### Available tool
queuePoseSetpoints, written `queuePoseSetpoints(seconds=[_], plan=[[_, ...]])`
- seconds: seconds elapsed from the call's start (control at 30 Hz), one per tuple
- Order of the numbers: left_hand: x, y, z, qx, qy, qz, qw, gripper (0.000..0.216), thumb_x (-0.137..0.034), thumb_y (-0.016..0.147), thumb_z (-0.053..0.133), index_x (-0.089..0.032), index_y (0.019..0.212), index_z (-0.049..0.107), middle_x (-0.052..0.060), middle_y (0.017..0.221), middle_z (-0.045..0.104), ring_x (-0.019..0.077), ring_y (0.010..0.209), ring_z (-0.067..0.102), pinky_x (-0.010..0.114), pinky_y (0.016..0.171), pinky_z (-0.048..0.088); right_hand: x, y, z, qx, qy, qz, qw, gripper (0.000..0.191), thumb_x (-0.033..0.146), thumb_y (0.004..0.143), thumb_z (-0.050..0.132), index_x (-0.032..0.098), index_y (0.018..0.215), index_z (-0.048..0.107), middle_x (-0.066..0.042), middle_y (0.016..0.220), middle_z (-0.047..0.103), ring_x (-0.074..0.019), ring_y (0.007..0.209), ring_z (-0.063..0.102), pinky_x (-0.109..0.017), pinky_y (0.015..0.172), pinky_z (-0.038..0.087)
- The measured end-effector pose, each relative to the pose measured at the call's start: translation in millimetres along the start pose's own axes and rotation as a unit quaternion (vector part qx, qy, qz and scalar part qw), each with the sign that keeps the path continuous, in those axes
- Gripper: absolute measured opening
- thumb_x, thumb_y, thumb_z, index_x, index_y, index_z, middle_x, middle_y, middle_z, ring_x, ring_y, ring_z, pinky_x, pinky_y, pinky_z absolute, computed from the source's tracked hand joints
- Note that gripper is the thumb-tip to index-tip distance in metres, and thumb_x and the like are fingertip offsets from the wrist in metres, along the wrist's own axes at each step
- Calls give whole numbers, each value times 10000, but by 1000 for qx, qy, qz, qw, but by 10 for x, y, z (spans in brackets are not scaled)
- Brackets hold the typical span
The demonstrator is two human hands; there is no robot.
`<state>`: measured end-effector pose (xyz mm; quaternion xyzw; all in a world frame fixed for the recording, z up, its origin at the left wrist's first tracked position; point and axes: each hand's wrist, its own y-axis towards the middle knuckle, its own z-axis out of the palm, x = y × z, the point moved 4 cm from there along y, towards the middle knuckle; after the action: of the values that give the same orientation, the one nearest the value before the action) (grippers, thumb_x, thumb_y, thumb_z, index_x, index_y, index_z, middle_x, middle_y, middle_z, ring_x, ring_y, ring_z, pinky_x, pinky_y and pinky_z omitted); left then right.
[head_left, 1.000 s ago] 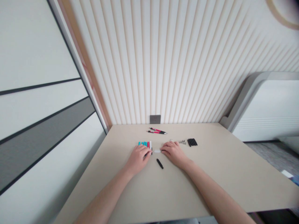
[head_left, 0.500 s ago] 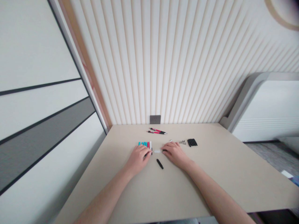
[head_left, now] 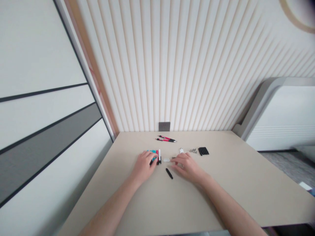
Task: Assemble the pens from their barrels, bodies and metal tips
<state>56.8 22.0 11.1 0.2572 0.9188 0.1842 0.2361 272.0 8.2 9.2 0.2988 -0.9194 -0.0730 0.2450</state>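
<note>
Cyan and pink pen barrels [head_left: 153,151] half hidden under the left hand [head_left: 143,167], fingers curled down on them, any clamp impossible to make out; a white barrel [head_left: 159,156] just beside. Farther back, two red-and-black pens [head_left: 166,139]. Then small white pieces [head_left: 166,160], too small to tell, a lone black barrel [head_left: 169,173], and the right hand [head_left: 187,167], fingers loose and apart, no hold visible. Grey metal bits [head_left: 193,151] and black tubes [head_left: 203,150] past it; wide beige tabletop [head_left: 246,183] open rightward to the edge.

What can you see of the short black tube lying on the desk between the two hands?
The short black tube looks like smooth plastic, possibly a pen part; finer detail is too small to tell. It lies flat on the beige tabletop, angled with its far end toward the left, between the left hand and the right hand. Neither hand touches it; only the tabletop does.
</note>
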Motion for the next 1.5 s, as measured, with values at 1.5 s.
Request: queuePoseSetpoints(seconds=[1.5], plan=[[223, -35, 223, 120, -55, 61, 989, 343, -153, 933, 516, -285, 1227, 634, 36, 1286, 609, 214, 1245, 507, 462, 1102, 399, -2118, -782, -710, -349, 243, 321, 846, 668, 587, 703, 671, 107, 1167, 654, -48, 727, 661, -169, 612, 580, -299, 580, 457]])
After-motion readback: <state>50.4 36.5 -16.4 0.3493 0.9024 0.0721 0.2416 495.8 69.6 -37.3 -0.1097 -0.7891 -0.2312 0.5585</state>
